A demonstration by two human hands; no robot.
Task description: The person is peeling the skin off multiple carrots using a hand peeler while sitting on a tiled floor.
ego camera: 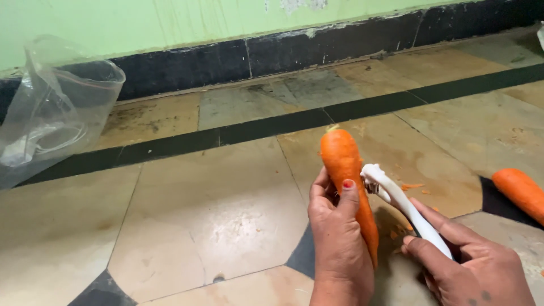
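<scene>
Carrot (344,164) | smooth, tapered | left hand (337,238) | white peeler (399,201) touching

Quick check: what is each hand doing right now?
Left hand: closed around the carrot, held upright.
Right hand: closed on the white peeler, its head against the carrot.

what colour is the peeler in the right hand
White. The peeler, held by the right hand, shows clearly in the head view beside the orange carrot.
</scene>
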